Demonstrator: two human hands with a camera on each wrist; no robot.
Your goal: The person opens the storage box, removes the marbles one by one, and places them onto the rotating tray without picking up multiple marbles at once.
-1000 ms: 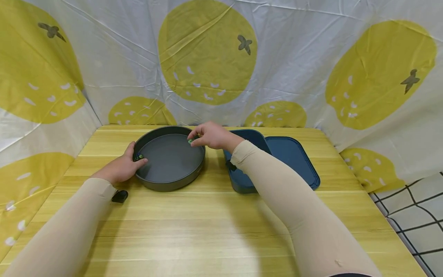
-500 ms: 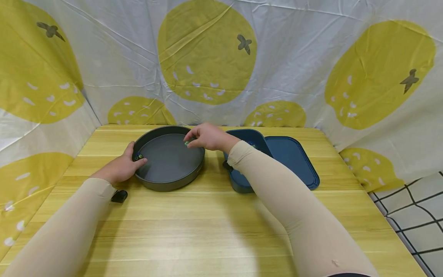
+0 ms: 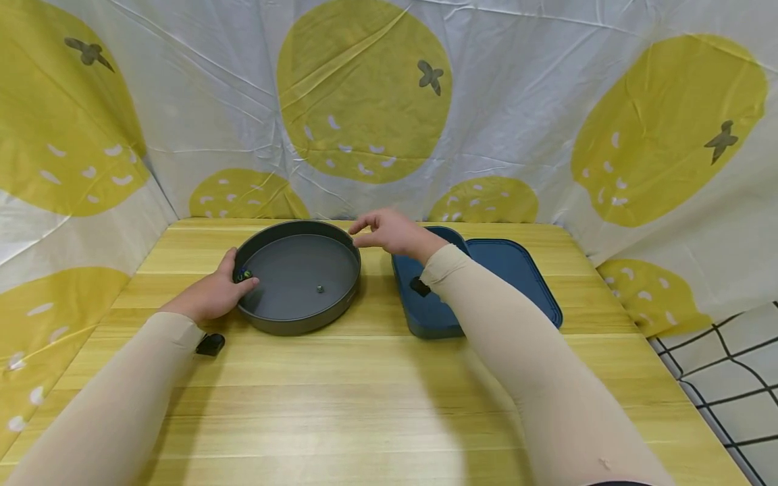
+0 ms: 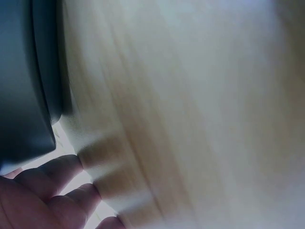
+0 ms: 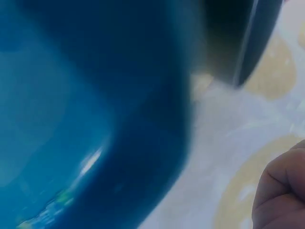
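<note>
A round dark grey baking pan [image 3: 292, 324] stands on the table, its left wall between the thumb and fingers of my left hand [image 3: 213, 293]. The thumb lies over the rim, and in the left wrist view the fingers spread along the outside of the pan [image 4: 21, 81]. Several small marbles [image 3: 244, 275] sit inside the pan by that thumb. Another marble [image 3: 320, 289] is on the pan floor, right of the middle. My right hand [image 3: 395, 233] hovers by the pan's right rim, thumb and fingers apart, nothing visible between them.
Right of the pan stands a blue rectangular box [image 3: 428, 327], partly covered by my right forearm. Small shiny marbles [image 5: 47, 210] show inside it in the right wrist view. A flat blue lid [image 3: 510, 277] lies beside it. A patterned curtain [image 3: 510, 101] hangs behind the table.
My right hand has let go of a small marble, which now lies in the pan. That hand has drawn back to the right, toward the box. My left hand stays on the pan.
</note>
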